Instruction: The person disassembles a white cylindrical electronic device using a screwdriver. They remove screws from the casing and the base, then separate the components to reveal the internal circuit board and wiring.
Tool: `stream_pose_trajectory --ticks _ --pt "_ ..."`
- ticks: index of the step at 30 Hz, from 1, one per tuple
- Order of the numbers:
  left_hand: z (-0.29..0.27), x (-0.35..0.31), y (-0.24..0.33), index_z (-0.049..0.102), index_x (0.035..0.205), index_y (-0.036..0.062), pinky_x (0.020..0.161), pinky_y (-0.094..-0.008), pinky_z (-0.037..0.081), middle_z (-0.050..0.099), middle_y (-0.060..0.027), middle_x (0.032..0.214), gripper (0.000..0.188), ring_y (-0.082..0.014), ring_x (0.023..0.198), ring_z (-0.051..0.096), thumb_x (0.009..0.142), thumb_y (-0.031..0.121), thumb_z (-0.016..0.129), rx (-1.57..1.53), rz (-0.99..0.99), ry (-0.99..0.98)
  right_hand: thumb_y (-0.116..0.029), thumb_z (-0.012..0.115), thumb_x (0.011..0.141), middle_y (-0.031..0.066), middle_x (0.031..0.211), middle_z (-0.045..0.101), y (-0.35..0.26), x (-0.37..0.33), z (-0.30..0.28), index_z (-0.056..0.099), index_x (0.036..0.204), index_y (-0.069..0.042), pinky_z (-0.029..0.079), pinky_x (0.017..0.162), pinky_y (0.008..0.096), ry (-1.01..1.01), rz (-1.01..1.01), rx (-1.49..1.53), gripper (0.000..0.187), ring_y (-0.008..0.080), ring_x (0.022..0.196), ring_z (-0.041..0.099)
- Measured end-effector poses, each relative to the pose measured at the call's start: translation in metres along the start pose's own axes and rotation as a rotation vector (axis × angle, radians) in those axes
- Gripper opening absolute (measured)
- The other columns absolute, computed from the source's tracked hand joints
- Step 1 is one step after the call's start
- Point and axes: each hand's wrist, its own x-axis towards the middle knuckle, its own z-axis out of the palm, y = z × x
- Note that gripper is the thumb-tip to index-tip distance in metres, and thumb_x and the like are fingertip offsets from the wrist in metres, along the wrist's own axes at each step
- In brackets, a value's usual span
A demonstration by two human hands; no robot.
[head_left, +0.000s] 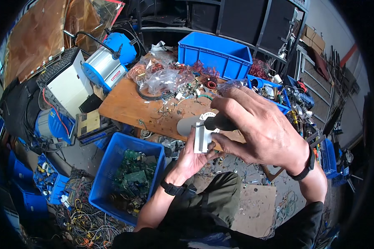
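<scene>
My left hand (pixel 185 164) grips a white housing (pixel 201 140) from below, over the near edge of the table. The housing has a rounded, cylinder-like body and a straight channelled piece facing me. Above it and to the right, my right hand (pixel 268 130) is closed around a black-handled tool (pixel 221 123), which looks like a screwdriver. A thin dark shaft from the handle reaches the housing's upper part. Whether its tip sits in a screw or a slot, I cannot tell.
The wooden table (pixel 122 108) bears plastic bags (pixel 164 79), wire and scraps. A blue crate (pixel 214 61) stands at its back. Left of my legs, a blue bin (pixel 106 182) holds green circuit boards (pixel 135 176). Tangled cables (pixel 85 207) cover the floor at lower left.
</scene>
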Motion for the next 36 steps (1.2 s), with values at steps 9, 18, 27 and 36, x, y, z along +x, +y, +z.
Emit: stream_pose_trajectory --ticks 9,18,27,36 --pt "0.008 0.002 0.002 0.062 0.131 0.0122 0.103 -0.0574 0.057 0.071 -0.0059 0.095 0.06 -0.0176 0.081 0.072 0.109 0.061 0.036 0.0 -0.004 0.117 -0.014 0.083 0.084 0.0137 0.099 0.066 -0.002 0.0 -0.001 0.059 0.12 -0.002 0.055 0.08 0.0433 0.008 0.046 -0.028 0.045 0.0341 0.09 0.068" --pt "0.002 0.0 0.004 0.063 0.13 0.0127 0.103 -0.0543 0.058 0.072 -0.0061 0.099 0.06 -0.0185 0.085 0.073 0.108 0.062 0.038 0.006 -0.021 0.1 -0.008 0.081 0.082 0.0152 0.103 0.065 0.006 -0.001 0.004 0.06 0.124 -0.001 0.055 0.082 0.0429 0.018 0.023 -0.01 0.048 0.0348 0.093 0.067" --pt "0.0 0.0 0.007 0.063 0.127 0.0118 0.107 -0.0589 0.053 0.07 -0.006 0.089 0.059 -0.0166 0.073 0.069 0.11 0.062 0.036 -0.034 -0.031 0.027 -0.016 0.08 0.086 0.0183 0.108 0.065 0.015 -0.003 0.004 0.058 0.128 0.001 0.055 0.079 0.0415 0.044 0.027 -0.024 0.051 0.0339 0.092 0.067" --pt "0.0 0.002 0.007 0.062 0.132 0.012 0.109 -0.0594 0.051 0.071 -0.0075 0.091 0.059 -0.0178 0.073 0.067 0.11 0.06 0.036 -0.061 -0.03 0.021 -0.016 0.081 0.089 0.0146 0.102 0.07 0.031 -0.006 0.005 0.058 0.127 0.0 0.058 0.081 0.0411 0.119 0.056 0.011 0.047 0.0316 0.091 0.072"
